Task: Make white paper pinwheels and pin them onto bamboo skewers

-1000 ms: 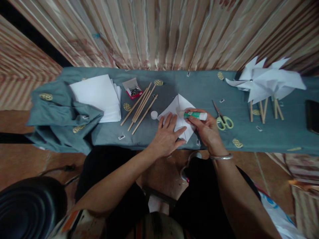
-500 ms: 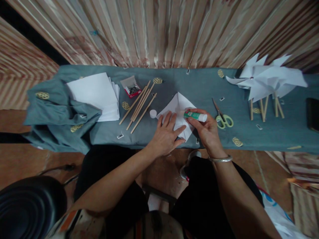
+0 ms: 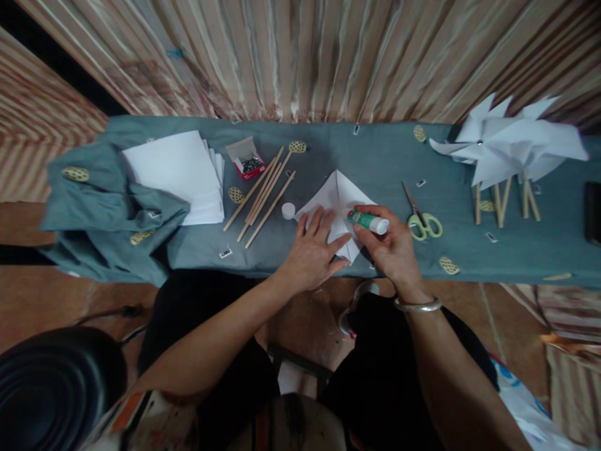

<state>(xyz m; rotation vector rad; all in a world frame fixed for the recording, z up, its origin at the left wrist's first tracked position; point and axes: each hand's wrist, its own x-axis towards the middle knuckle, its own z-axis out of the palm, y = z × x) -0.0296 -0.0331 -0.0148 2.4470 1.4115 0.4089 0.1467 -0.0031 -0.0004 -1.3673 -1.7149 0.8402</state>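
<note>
A white square of paper (image 3: 351, 191), creased and cut along its diagonals, lies with one corner pointing away from me. My left hand (image 3: 313, 254) rests flat on its left side, fingers spread. In my right hand (image 3: 392, 247) is a green and white glue stick (image 3: 369, 220), gripped between thumb and fingers. Its uncapped end points left at the middle of the paper; whether the tip touches is hard to make out. The white glue cap (image 3: 288, 210) sits beside the paper's left corner.
Several wooden sticks (image 3: 265, 197) and a red box of metal pins (image 3: 248, 164) lie to the left, beyond them a stack of white paper (image 3: 171, 175). Green-handled scissors (image 3: 424, 224) lie right of my hand. Paper pinwheels (image 3: 511, 141) rest at the far right, near a dark object (image 3: 592, 213).
My view has shifted slightly. The right hand still grips the glue stick over the paper's middle, and the left hand stays pressed on the sheet.
</note>
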